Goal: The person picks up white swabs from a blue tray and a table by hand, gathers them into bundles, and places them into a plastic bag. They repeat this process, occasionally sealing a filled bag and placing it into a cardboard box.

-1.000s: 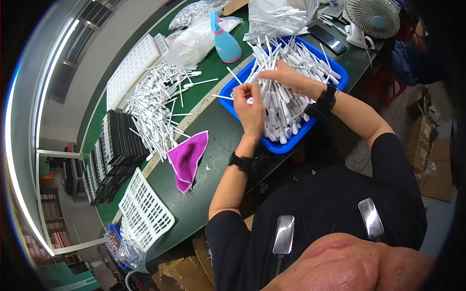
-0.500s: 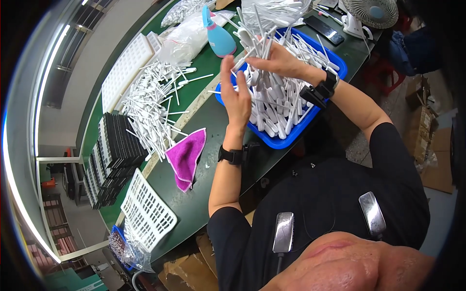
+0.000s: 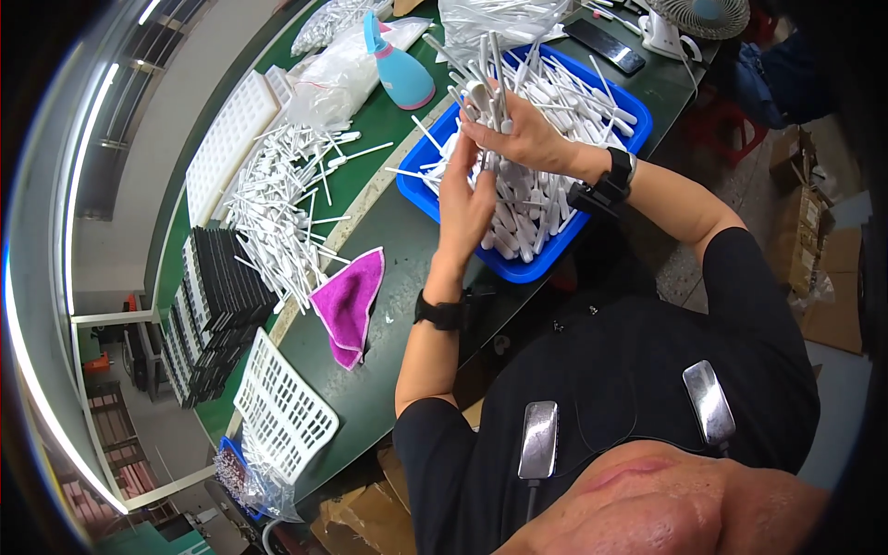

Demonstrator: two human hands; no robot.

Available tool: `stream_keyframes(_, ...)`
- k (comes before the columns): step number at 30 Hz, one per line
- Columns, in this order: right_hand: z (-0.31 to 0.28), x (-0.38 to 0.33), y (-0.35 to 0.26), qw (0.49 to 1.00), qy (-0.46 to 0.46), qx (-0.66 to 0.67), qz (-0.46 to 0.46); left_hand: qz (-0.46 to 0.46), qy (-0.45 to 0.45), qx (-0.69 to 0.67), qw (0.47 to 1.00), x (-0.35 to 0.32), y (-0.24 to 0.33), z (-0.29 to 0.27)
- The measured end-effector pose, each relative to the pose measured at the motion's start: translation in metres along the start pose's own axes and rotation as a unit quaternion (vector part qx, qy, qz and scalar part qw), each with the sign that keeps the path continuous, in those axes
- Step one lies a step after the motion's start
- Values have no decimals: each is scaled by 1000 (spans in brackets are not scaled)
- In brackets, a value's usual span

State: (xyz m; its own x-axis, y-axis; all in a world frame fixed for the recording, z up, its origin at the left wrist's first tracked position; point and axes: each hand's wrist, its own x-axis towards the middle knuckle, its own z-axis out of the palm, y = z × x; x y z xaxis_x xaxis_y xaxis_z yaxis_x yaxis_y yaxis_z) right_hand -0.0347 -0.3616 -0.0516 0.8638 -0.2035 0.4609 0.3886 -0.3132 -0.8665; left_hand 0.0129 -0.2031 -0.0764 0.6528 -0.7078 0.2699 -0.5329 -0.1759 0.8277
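A bundle of white plastic sticks with thick rounded ends stands roughly upright between my hands, thin ends fanning out at the top. Fingers wrapped around it, my right hand holds it from the right. My left hand presses in from the left, its fingertips meeting the right hand at the bundle; part of the bundle is hidden behind the fingers. Both hands are over a blue plastic tray heaped with more such sticks. A black band with a small device is on each wrist.
Left of the tray lies a loose pile of white sticks, near stacked black trays and a white holed board. A purple cloth, white grid panel, blue spray bottle, phone and fan surround the work area.
My left hand, open and apart before, has moved right and closed against the bundle. My right hand still grips it, slightly lower. The whole view has shifted slightly.
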Motion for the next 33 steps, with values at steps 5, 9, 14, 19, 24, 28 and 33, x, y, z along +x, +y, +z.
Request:
stream_keyframes(5, 1, -4, 1, 997, -51, -22, -53, 101, -18, -157, 982, 4, -3, -9)
stream_keyframes(9, -1, -11, 14, 991, -119, -10, -60, 57, -25, -261, 963, 10, 1, -1)
stream_keyframes(14, 1, -16, 29, 977, -103, -159, -94, -17, 45, -367, 929, 26, 6, 18)
stream_keyframes(19, 3, -10, 31, 957, -51, -266, -106, -21, 153, -356, 922, 36, 5, 29)
stream_keyframes(24, -8, -13, 18, 967, -69, -206, -135, 12, 175, -369, 913, 34, 3, 22)
stream_keyframes(28, -12, -19, 29, 954, -145, -253, -63, 57, 228, -326, 915, 41, 0, 21)
stream_keyframes(33, -14, -27, 46, 967, -168, -189, -22, 53, 199, -258, 944, 43, -4, 32)
